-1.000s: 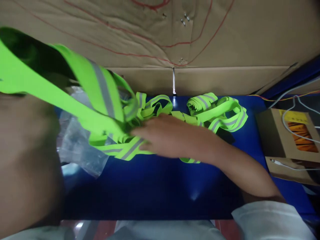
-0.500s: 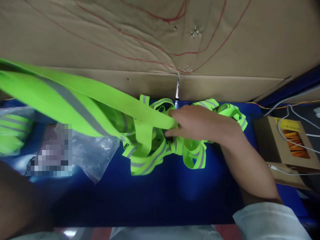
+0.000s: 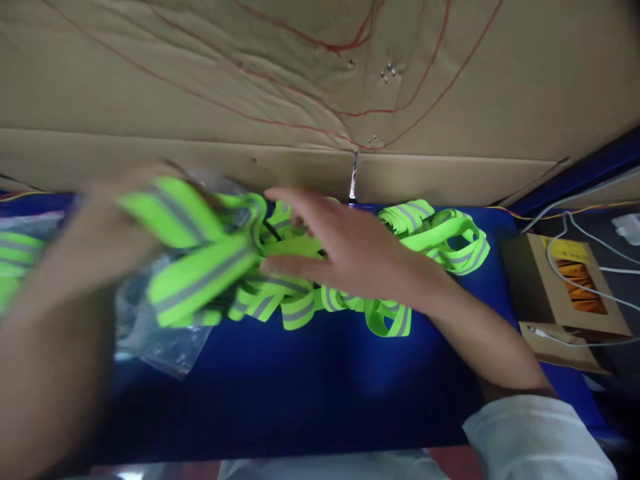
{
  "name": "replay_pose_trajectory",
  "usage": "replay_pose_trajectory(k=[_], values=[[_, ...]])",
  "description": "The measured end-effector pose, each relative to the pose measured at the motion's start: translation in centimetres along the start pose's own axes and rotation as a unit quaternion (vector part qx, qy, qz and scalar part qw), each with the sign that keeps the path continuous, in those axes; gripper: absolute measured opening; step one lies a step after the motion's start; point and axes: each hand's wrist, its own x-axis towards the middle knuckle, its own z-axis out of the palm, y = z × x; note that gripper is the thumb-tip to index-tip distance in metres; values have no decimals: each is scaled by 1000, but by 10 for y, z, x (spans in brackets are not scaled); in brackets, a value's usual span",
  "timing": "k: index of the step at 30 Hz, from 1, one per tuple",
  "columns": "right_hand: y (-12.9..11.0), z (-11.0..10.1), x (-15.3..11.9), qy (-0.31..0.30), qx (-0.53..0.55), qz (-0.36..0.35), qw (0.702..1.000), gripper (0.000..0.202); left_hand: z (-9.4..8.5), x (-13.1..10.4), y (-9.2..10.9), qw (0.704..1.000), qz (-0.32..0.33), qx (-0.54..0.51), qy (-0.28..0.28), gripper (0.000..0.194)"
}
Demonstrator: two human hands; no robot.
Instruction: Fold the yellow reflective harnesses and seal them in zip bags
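Bright lime-green reflective strap (image 3: pixel 200 277) with a grey stripe lies in loose folds at my left hand (image 3: pixel 135 200). That hand is smeared by motion and its fingers are mostly hidden behind the strap, which it seems to grip. My right hand (image 3: pixel 340 247) reaches over the middle of the strap pile (image 3: pixel 297 310), thumb and fingers spread apart around the loops and not closed on them. More coiled strap (image 3: pixel 457 243) lies beyond the right wrist. Under the left-hand folds is a clear plastic bag (image 3: pixel 173 353), partly covered.
Everything lies on a blue table (image 3: pixel 310 393) against a brown cardboard wall (image 3: pixel 200 100) with red lines. On the right stands an open cardboard box (image 3: pixel 530 280) with orange contents, white cables (image 3: pixel 610 300) draped across it. Bagged green strap (image 3: pixel 17 257) sits far left.
My left hand has come into view from the left with the strap, whose long stretched length is now bunched in folds. My right hand has shifted left and its fingers have spread.
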Motion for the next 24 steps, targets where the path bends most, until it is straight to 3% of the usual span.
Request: replay_pose_trajectory(k=[3,6,9,11,17,21,24], values=[[-8,22,2,-52,-11,-10,999,97,41,15,16,995,-23,-86,-45,24],[-6,35,4,-53,15,21,998,107,59,9,35,943,-110,-309,-50,22],[-2,37,8,-49,136,53,988,115,57,0,47,883,-158,-434,-81,20],[0,35,10,-65,206,71,974,115,52,-2,49,867,-155,-469,-69,18],[-1,22,10,-91,264,90,956,96,36,4,47,854,-123,-497,91,24],[1,17,8,-46,280,107,953,78,31,10,47,843,-57,-522,119,26],[5,14,9,-4,276,113,954,53,32,16,40,852,-48,-500,145,8]])
